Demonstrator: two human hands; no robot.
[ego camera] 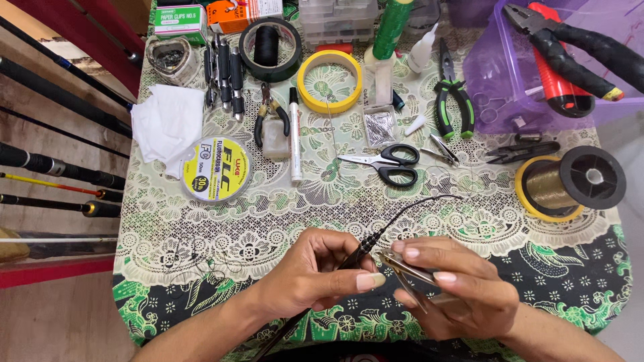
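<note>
at six o'clock on the patterned tablecloth, the left hand pinches a thin black rod tip steady while the right hand squeezes metal clippers against it; scissors wait at twelve o'clock, within reach.

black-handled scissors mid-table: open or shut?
Shut. The black-handled scissors lie flat on the patterned tablecloth, blades together in a single point toward the left, finger loops side by side. Neither hand touches them.
</note>
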